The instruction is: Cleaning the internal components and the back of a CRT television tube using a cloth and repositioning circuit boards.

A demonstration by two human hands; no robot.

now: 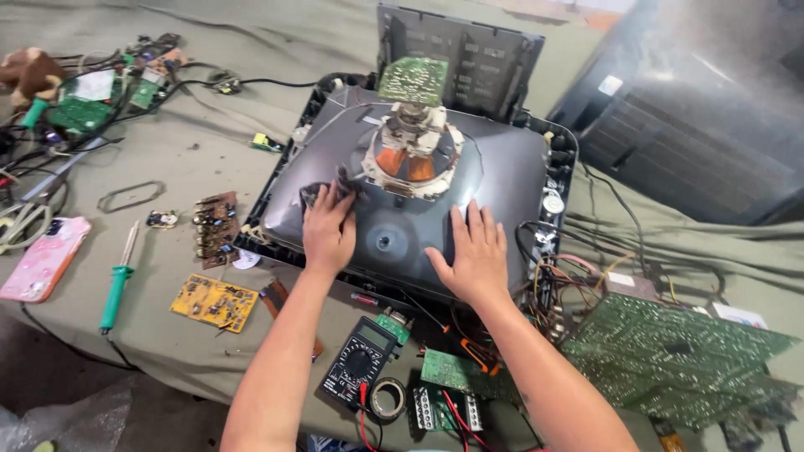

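Face-down on the cloth-covered worktop [167, 151], a grey picture tube [502, 167] lies under both hands: the left hand [328, 230] rests on its back near the copper-wound yoke [412, 151], fingers close together over a dark rag [322, 191], while the right hand [477, 251] lies flat, fingers spread. Nearby sit a multimeter [360, 364], a green screwdriver [115, 289] and a yellow circuit board [214, 303]
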